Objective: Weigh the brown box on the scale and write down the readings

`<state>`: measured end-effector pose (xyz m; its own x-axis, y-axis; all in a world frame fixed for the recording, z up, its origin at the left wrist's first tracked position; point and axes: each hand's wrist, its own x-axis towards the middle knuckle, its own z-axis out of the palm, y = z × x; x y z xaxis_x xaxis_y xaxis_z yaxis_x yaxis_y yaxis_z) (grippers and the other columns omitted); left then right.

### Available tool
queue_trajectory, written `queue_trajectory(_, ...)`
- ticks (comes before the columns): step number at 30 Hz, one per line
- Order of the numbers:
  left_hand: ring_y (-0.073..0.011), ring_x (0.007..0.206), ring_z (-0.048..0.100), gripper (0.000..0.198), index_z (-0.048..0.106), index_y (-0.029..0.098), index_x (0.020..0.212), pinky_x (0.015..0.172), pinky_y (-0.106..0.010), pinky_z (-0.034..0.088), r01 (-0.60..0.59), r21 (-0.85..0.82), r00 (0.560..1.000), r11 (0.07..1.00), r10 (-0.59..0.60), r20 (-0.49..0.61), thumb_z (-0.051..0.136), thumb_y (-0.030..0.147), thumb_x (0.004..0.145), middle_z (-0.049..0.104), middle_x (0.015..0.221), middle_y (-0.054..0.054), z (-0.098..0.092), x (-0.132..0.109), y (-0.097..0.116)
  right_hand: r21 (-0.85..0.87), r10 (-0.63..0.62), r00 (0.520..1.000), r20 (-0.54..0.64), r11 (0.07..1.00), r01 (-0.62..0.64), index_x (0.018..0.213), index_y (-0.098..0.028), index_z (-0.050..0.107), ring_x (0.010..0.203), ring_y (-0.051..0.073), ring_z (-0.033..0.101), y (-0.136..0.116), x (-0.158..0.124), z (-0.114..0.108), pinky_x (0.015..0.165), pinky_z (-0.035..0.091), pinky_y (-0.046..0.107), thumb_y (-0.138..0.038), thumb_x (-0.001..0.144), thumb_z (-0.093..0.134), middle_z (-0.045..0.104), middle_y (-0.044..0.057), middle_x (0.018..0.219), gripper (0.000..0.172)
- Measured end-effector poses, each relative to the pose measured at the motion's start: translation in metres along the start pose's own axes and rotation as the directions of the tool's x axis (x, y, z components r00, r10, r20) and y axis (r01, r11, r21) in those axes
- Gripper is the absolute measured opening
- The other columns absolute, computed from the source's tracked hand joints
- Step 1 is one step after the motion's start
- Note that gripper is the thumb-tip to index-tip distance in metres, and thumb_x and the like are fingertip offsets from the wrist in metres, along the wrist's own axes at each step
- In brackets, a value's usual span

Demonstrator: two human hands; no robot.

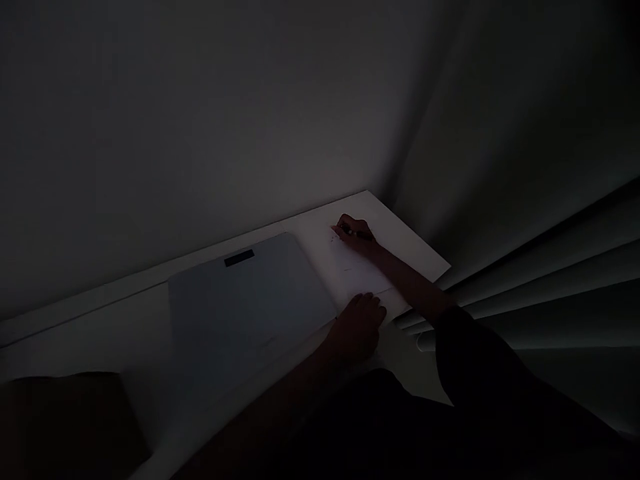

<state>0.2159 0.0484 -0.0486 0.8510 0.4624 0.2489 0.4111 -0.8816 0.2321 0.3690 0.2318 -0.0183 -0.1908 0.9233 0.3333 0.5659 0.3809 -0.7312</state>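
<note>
The room is very dim. A white sheet of paper lies on a white desk near its far right corner. My right hand is closed round a dark pen, its tip on the upper part of the sheet. My left hand rests on the sheet's near edge with the fingers together and flat, pressing it down. Left of the paper lies a pale grey pad with a small dark tag near its far edge.
A bare wall rises behind the desk. Pleated curtains hang at the right, close to the desk's corner. A dark shape sits at the lower left, too dim to identify.
</note>
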Motion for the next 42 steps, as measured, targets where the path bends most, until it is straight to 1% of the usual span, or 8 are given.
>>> queue_trajectory(5, -0.0335, 0.137, 0.057, 0.040, 0.061, 0.010, 0.131, 0.116, -0.053, 0.050, -0.005, 0.030, 1.000, 1.000, 0.005, -0.016, 0.050, 0.011, 0.093, 0.064, 0.142, -0.018, 0.004, -0.001, -0.002, -0.333, -0.093, 0.977, 0.189, 0.931, 0.153, 0.112, -0.021, 0.060, 0.095, 0.018, 0.062, 0.008, 0.000, -0.009, 0.072, 0.039, 0.025, -0.028, 0.099, 0.053, 0.069, 0.007, 0.113, 0.017)
queue_trajectory(9, -0.0339, 0.136, 0.059, 0.041, 0.060, 0.009, 0.133, 0.113, -0.054, 0.052, -0.021, 0.059, 0.999, 0.998, 0.023, -0.032, 0.048, 0.012, 0.094, 0.064, 0.141, -0.019, 0.007, -0.002, -0.004, -0.451, -0.064, 0.956, 0.287, 0.871, 0.194, 0.119, -0.020, 0.062, 0.098, 0.019, 0.061, 0.007, -0.003, -0.015, 0.063, 0.031, 0.026, -0.005, 0.090, 0.048, 0.066, 0.008, 0.122, 0.035)
queue_trajectory(15, -0.0345, 0.135, 0.059, 0.044, 0.059, 0.006, 0.135, 0.113, -0.053, 0.053, -0.062, 0.092, 0.996, 0.994, 0.068, -0.065, 0.047, 0.012, 0.093, 0.065, 0.139, -0.021, 0.006, -0.004, -0.007, -0.491, -0.066, 0.926, 0.371, 0.833, 0.256, 0.123, -0.018, 0.061, 0.098, 0.020, 0.060, 0.004, -0.008, -0.018, 0.060, 0.029, 0.028, -0.006, 0.093, 0.047, 0.064, 0.010, 0.127, 0.035)
queue_trajectory(23, -0.0319, 0.136, 0.057, 0.036, 0.061, 0.011, 0.131, 0.117, -0.052, 0.047, 0.021, 0.166, 0.989, 0.986, -0.045, 0.141, 0.049, 0.016, 0.098, 0.062, 0.140, -0.021, -0.017, -0.003, 0.010, -0.474, -0.024, 0.946, 0.324, 0.861, 0.184, 0.123, -0.019, 0.063, 0.102, 0.022, 0.063, 0.012, -0.008, -0.013, 0.069, 0.038, 0.029, -0.011, 0.099, 0.040, 0.068, 0.011, 0.125, 0.034)
queue_trajectory(31, -0.0257, 0.117, 0.067, 0.030, 0.061, 0.016, 0.123, 0.103, -0.041, 0.056, 0.285, 0.383, 0.954, 0.879, -0.298, -0.025, 0.041, 0.010, 0.101, 0.072, 0.123, -0.012, -0.068, -0.116, 0.058, -0.496, -0.008, 0.977, 0.212, 0.861, 0.115, 0.116, -0.019, 0.062, 0.082, 0.024, 0.063, 0.009, -0.007, -0.011, 0.066, 0.033, 0.031, -0.033, 0.109, 0.036, 0.074, 0.013, 0.099, 0.030)
queue_trajectory(35, -0.0251, 0.110, 0.070, 0.042, 0.049, 0.025, 0.134, 0.094, -0.043, 0.060, 0.587, 0.378, 0.802, 0.716, -0.451, -0.393, 0.039, 0.007, 0.099, 0.074, 0.118, -0.007, -0.081, -0.213, 0.067, -0.516, -0.025, 0.980, 0.199, 0.847, 0.126, 0.105, -0.018, 0.061, 0.080, 0.024, 0.061, -0.004, -0.005, -0.017, 0.069, 0.034, 0.032, -0.029, 0.108, 0.035, 0.073, 0.015, 0.097, 0.028)
queue_trajectory(38, -0.0271, 0.105, 0.070, 0.060, 0.038, 0.041, 0.149, 0.090, -0.052, 0.061, 0.799, 0.265, 0.550, 0.539, -0.481, -0.683, 0.042, 0.011, 0.097, 0.072, 0.112, -0.002, -0.082, -0.289, 0.070, -0.510, -0.062, 0.968, 0.244, 0.841, 0.182, 0.100, -0.019, 0.059, 0.079, 0.024, 0.061, -0.028, -0.007, -0.019, 0.070, 0.038, 0.032, -0.028, 0.109, 0.032, 0.071, 0.014, 0.094, 0.030)
queue_trajectory(42, -0.0318, 0.100, 0.065, 0.059, 0.048, 0.043, 0.142, 0.087, -0.063, 0.058, 0.956, 0.130, 0.221, 0.263, -0.354, -0.909, 0.054, 0.016, 0.090, 0.068, 0.104, -0.004, -0.089, -0.374, 0.076, -0.356, -0.159, 0.913, 0.374, 0.885, 0.301, 0.097, -0.020, 0.058, 0.080, 0.021, 0.061, -0.088, -0.032, 0.002, 0.074, 0.045, 0.032, -0.034, 0.110, 0.029, 0.069, 0.011, 0.093, 0.035)
